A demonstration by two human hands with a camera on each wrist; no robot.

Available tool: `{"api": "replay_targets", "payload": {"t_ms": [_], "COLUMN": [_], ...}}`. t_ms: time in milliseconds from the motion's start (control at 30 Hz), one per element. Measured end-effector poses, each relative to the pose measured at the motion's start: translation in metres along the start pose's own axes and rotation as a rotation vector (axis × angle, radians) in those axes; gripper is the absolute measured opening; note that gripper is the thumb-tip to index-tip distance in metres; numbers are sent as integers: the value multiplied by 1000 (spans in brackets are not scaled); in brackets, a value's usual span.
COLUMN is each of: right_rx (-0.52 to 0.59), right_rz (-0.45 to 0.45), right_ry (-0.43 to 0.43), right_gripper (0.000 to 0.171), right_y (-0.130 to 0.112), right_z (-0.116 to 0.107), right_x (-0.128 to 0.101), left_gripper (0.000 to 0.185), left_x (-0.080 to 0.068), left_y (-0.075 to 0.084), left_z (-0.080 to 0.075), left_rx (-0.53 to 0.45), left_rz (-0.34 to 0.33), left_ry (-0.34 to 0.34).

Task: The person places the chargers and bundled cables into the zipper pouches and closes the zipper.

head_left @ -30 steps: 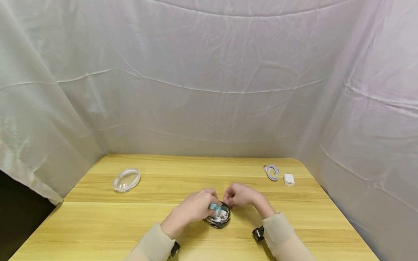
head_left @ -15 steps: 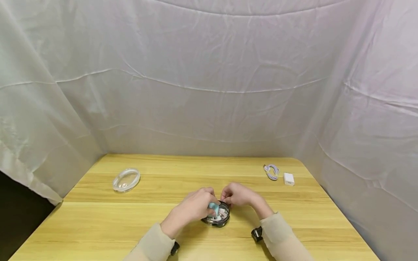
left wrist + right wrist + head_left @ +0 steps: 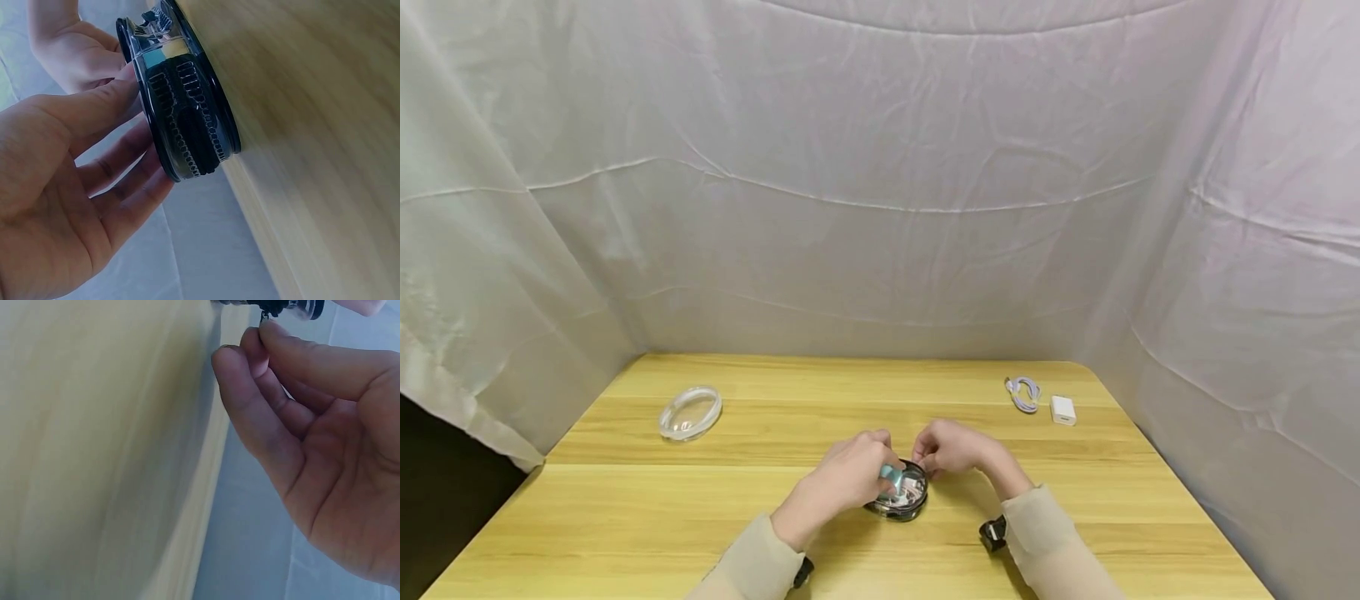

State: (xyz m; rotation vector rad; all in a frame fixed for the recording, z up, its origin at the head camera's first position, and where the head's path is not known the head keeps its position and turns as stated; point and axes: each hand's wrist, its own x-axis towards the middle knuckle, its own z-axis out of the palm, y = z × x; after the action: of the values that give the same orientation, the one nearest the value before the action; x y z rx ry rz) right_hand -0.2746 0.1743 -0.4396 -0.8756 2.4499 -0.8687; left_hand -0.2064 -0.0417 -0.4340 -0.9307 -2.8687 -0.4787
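A round clear zip case [image 3: 910,497] with black trim lies on the wooden table in front of me. Through its clear top shows something teal [image 3: 891,477]. In the left wrist view, the toothed zipper [image 3: 195,119] runs around the case's side, between two glossy black rims. My left hand [image 3: 850,475] grips the case from the left, thumb and fingers over its upper rim. At the far right edge of the case is my right hand [image 3: 952,448]. Its thumb and forefinger pinch the small dark zipper pull [image 3: 265,315], mostly covered by the fingertips.
A clear round case with a whitish rim [image 3: 672,432] lies at the back left. At the back right are a coiled lilac cable [image 3: 1033,389] and a white charger plug [image 3: 1063,410]. Pale cloth [image 3: 880,275] hangs behind the table and at both sides.
The case and right hand shifted slightly left, then the right hand came back a little to the right. The left hand keeps its hold; the other things lie as before.
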Motion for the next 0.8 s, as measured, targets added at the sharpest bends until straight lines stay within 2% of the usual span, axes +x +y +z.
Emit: {"api": "replay_targets", "payload": {"t_ms": [433, 800], "right_rx": [30, 35], "right_rz": [48, 33], "right_ry": [-20, 7], "right_gripper": [16, 13], "right_y": [1, 1], "right_z": [-1, -1], "right_x": [-4, -2], "left_gripper": [22, 17], "left_x": [0, 0], "left_y": [1, 0], "left_z": [2, 1], "left_rx": [18, 46], "left_rz": [-14, 48], "left_ry": [-11, 5]}}
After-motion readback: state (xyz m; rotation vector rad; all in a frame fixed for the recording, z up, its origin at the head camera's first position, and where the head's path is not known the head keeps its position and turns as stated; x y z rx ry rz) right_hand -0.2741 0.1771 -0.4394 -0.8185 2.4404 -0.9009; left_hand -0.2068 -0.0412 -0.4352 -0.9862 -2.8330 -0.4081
